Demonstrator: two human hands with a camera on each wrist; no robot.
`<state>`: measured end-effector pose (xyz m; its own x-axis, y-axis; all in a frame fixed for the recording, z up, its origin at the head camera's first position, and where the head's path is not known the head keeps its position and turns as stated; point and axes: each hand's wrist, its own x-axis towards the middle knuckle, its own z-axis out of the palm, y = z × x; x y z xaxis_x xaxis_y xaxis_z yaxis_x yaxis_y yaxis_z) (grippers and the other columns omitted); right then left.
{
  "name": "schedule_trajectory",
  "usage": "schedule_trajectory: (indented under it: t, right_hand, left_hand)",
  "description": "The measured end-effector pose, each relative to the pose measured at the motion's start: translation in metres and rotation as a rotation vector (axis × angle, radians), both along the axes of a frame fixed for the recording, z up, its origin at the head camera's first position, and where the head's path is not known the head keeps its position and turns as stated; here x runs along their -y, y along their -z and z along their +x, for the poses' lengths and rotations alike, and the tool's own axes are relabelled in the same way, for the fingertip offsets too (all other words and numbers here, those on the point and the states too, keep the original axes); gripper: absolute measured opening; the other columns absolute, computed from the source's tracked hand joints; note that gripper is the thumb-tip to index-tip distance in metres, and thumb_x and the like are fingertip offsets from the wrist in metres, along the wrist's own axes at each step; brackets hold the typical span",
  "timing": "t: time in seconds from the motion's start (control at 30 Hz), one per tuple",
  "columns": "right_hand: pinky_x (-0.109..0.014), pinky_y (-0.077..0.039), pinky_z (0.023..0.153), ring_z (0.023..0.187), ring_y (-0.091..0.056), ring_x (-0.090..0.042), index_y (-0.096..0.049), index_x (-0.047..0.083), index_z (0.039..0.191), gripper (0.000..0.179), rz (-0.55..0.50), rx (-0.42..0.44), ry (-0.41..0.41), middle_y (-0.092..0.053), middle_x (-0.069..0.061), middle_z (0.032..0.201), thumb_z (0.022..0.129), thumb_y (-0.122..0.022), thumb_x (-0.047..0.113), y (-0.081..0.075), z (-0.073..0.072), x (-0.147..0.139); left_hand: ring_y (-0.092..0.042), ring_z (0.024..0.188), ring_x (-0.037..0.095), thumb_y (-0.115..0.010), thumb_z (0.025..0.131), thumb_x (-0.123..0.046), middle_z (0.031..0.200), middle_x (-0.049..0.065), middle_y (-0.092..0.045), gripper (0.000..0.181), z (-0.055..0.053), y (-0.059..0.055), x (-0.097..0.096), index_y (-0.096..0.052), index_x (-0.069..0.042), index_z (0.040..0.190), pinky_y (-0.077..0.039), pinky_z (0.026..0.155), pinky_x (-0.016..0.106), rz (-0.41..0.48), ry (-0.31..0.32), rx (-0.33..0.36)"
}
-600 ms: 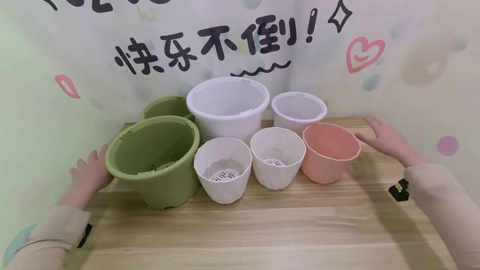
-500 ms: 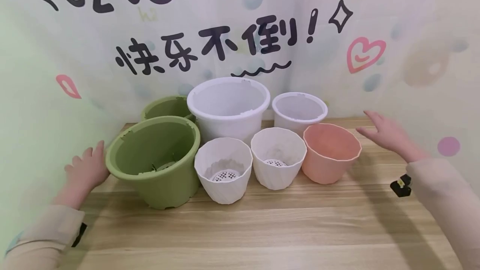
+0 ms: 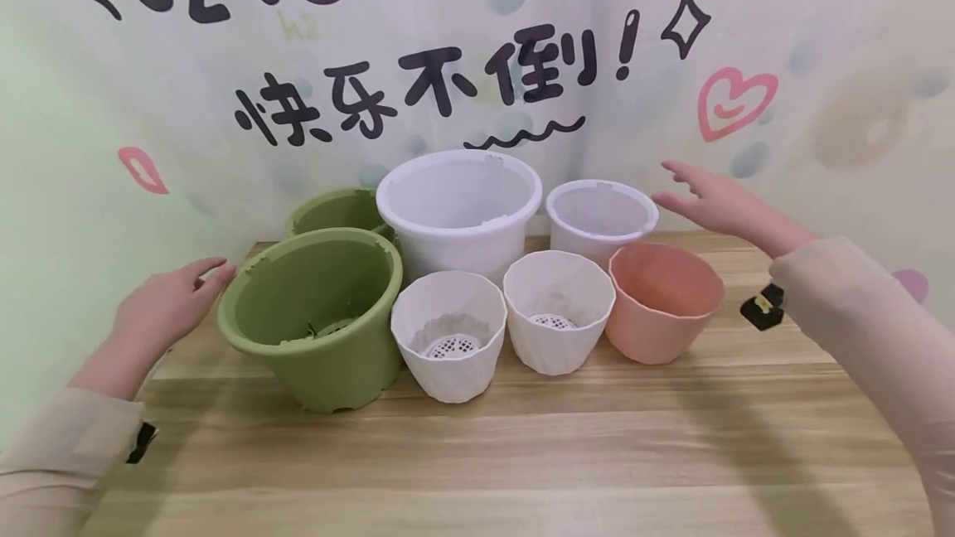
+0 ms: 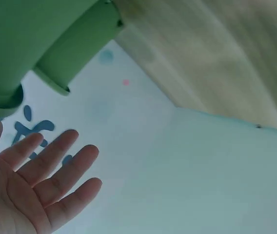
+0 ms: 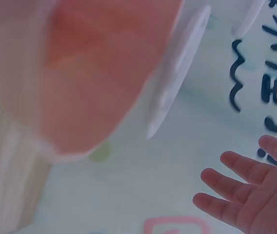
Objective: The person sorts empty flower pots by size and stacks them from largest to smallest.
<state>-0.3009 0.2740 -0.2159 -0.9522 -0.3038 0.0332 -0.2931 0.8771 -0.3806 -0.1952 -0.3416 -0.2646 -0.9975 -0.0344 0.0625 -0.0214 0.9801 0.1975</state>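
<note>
My left hand (image 3: 167,301) hovers beside the rim of the large green flowerpot (image 3: 332,388) at the left; in the left wrist view its fingers (image 4: 65,170) are spread and hold nothing. On the other side my right hand (image 3: 719,201) is raised above the pink flowerpot (image 3: 656,338), close to the smaller white flowerpot (image 3: 589,247) at the back. Its fingers (image 5: 226,185) are spread and hold nothing in the right wrist view. Two small white fluted pots (image 3: 451,379) with slotted bottoms stand in the front row. Behind them rises a large white flowerpot (image 3: 462,247).
A second green pot (image 3: 321,210) stands behind the large green one, partly hidden. The pots sit close together on a wooden table (image 3: 485,471). Behind it hangs a white cloth (image 3: 627,123) with black writing.
My right hand has risen and moved left, from beside the pink pot to above it. My left hand has lifted and turned beside the green pot. The pots have stayed in place.
</note>
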Motion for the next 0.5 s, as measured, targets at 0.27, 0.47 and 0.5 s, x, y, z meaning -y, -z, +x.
schedule_trajectory:
  t: [0.27,0.47,0.5]
  right_hand:
    - [-0.054,-0.024,0.104,0.127,-0.034,-0.040,-0.019,0.006,0.145,0.070,0.114,-0.017,-0.109,-0.035,-0.026,0.139,0.092,-0.046,0.043,-0.020,-0.022,0.071]
    - [-0.048,-0.022,0.108,0.133,-0.030,-0.033,-0.023,0.008,0.144,0.068,0.177,0.005,-0.172,-0.031,-0.016,0.145,0.092,-0.046,0.044,-0.010,-0.036,0.113]
    - [-0.048,-0.022,0.108,0.133,-0.030,-0.033,-0.024,0.008,0.144,0.068,0.176,0.011,-0.176,-0.031,-0.016,0.146,0.091,-0.046,0.044,-0.009,-0.037,0.118]
  left_hand:
    - [-0.049,0.099,0.055,-0.040,0.093,-0.047,0.114,0.035,-0.052,0.065,-0.007,-0.012,-0.019,-0.038,0.004,0.133,-0.045,0.058,0.051,-0.039,0.079,0.022]
    - [-0.058,0.080,0.043,-0.048,0.093,-0.034,0.101,0.035,-0.057,0.061,-0.013,-0.009,-0.019,-0.033,0.010,0.133,-0.047,0.067,0.049,0.071,0.142,0.082]
    - [-0.060,0.074,0.036,-0.048,0.093,-0.032,0.095,0.032,-0.059,0.061,-0.014,-0.007,-0.017,-0.030,0.011,0.134,-0.048,0.065,0.046,0.126,0.150,0.105]
